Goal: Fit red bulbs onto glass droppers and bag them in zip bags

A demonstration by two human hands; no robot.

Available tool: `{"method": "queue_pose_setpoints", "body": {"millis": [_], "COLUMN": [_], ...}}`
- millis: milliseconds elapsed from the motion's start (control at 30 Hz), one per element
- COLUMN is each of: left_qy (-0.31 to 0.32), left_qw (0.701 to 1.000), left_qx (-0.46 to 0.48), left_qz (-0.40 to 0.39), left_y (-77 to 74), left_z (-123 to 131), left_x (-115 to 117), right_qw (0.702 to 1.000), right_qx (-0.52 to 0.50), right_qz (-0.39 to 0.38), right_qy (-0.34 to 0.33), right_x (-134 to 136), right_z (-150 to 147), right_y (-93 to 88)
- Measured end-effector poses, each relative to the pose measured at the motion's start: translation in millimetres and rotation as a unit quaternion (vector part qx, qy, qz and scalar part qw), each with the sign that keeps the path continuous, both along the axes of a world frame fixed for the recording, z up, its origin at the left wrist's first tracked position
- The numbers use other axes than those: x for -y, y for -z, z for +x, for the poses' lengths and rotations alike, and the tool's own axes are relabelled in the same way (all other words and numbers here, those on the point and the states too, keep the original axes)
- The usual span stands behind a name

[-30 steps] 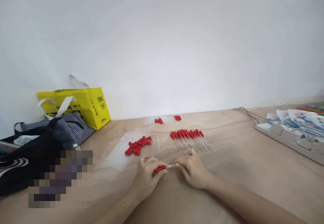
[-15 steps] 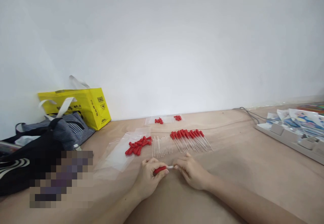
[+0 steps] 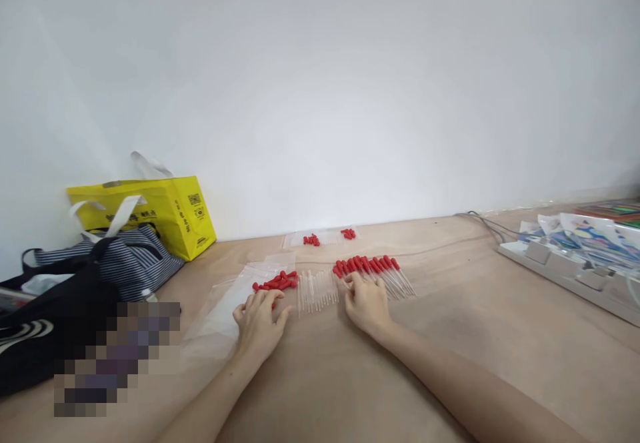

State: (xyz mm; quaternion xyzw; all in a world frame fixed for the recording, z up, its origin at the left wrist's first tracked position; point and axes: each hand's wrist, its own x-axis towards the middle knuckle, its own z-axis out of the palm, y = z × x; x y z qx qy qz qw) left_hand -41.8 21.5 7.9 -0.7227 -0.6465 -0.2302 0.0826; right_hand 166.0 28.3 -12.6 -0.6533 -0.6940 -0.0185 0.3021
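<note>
My left hand (image 3: 260, 316) hovers at the near side of a pile of red rubber bulbs (image 3: 283, 279), its thumb and fingers apart and nothing visible in them. My right hand (image 3: 367, 303) is at the left end of a row of droppers (image 3: 395, 273), clear tubes with red bulbs on their upper ends. Its fingers are bent around a dropper there, mostly hidden by the hand. Between the two hands, bare clear tubes (image 3: 317, 289) lie side by side. Clear plastic bags (image 3: 225, 306) lie under and beside the loose bulbs.
Farther back lies another clear bag with red bulbs (image 3: 311, 239) and tubes. On the left stand a yellow bag (image 3: 187, 219), a striped bag (image 3: 130, 263) and a black bag (image 3: 60, 329). A white power strip (image 3: 565, 273) with cables and printed packets (image 3: 590, 236) is at right.
My left hand has let go of the red bulb and moved left to the pile. My right hand has carried the dropper forward to the row. The view has shifted slightly.
</note>
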Motion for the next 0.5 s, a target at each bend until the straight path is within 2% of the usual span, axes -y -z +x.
{"method": "queue_pose_setpoints", "body": {"millis": [133,500], "left_qy": [-0.029,-0.064], "left_qw": [0.999,0.994], "left_qx": [-0.028,-0.084], "left_qz": [0.006,0.008], "left_y": [-0.6,2.8], "left_z": [-5.7,-16.9], "left_x": [-4.3,-16.1], "right_qw": [0.999,0.997], "right_qx": [0.028,0.057], "right_qz": [-0.009,-0.037], "right_qy": [0.037,0.031], "right_x": [-14.4,-20.8], "right_z": [-13.5,-15.6], "right_y": [-1.3,0.0]}}
